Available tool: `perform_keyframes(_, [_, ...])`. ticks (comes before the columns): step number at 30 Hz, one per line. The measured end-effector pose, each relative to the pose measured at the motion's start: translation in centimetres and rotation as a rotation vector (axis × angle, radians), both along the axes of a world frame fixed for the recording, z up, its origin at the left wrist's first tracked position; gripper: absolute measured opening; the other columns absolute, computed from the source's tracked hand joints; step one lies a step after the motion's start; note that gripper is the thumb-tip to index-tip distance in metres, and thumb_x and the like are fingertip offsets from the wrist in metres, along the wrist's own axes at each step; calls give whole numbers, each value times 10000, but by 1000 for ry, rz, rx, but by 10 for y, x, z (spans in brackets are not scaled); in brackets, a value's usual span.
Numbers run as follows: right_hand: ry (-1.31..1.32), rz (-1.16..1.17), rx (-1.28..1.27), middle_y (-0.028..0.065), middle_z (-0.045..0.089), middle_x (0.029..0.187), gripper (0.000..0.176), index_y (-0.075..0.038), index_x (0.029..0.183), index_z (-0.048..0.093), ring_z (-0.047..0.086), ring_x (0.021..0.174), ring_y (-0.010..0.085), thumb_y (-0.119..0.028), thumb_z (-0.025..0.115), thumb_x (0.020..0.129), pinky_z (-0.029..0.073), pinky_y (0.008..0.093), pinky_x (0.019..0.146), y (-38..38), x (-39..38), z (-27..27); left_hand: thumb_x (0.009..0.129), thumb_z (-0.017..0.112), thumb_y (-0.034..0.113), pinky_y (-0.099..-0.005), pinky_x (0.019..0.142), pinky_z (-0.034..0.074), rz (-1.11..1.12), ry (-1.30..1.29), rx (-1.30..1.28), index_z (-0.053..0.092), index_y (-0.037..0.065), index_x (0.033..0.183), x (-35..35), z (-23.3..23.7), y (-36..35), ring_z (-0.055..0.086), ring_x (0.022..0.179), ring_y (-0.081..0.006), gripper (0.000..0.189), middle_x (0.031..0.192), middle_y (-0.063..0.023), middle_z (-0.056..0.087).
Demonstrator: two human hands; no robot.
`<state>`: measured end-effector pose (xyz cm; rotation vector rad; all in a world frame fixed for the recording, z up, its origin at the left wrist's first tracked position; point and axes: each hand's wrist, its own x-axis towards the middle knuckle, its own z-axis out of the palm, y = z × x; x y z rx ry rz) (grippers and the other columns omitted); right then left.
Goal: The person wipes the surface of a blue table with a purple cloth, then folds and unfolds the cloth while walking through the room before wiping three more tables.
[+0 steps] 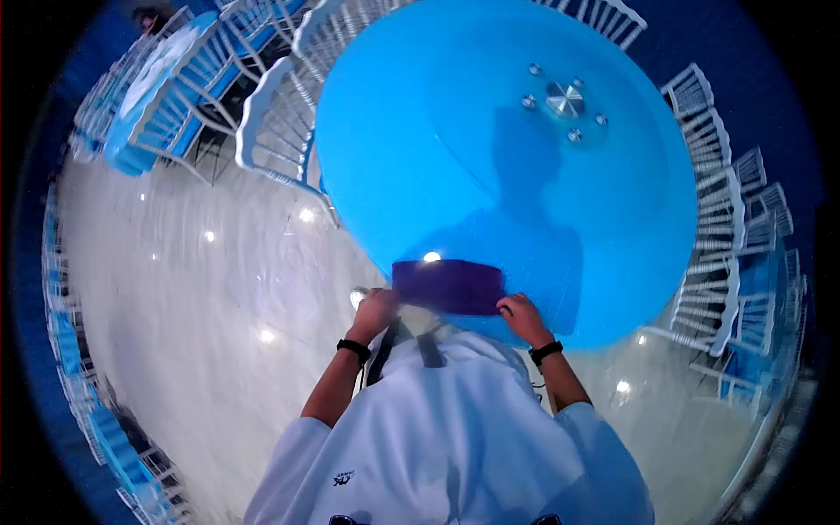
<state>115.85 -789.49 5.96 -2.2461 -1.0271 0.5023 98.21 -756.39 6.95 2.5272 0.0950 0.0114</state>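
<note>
A dark purple cloth [448, 287], folded into a rough rectangle, stretches between my two hands at the near edge of the round blue table [394, 175]. My left hand [374, 311] grips its left end, fingers closed. At the opposite end, my right hand [520, 315] pinches the lower right corner between thumb and fingers. The cloth overlaps the table's rim in this view. A dark band sits on each wrist.
On the tabletop a glass turntable carries a round metal hub [564, 100] with several small metal knobs around it. White chairs [271, 131] ring the table on both sides. Another blue table [162, 79] with chairs stands at far left. Pale shiny floor [201, 289] lies to the left.
</note>
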Motion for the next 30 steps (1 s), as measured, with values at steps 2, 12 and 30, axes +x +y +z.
perform_keyframes(2, [34,-19,-23,87,629,912,116,-87,945,627,555,922,305,-112,599,835,466,426,819,-4,0,-7,754,591,38,-433,874,460,53,267,-102,633,70,1057,6,1,3,566,1016,-331,308,1040,-114,647])
perform_keyframes(12, [-16,-23,-150,90,633,941,212,-101,986,638,587,933,290,-131,579,785,483,431,754,63,11,17,657,624,68,-446,898,469,-107,-101,44,627,93,1030,25,-10,-15,522,1038,-367,375,1091,-142,599])
perform_keyframes(30, [-80,70,-519,168,130,1531,716,-115,1452,257,176,1402,335,-317,622,870,177,578,1098,6,-18,3,877,521,418,-675,1012,229,-392,291,250,456,227,1361,44,-18,-70,216,1339,-505,524,1451,-269,272])
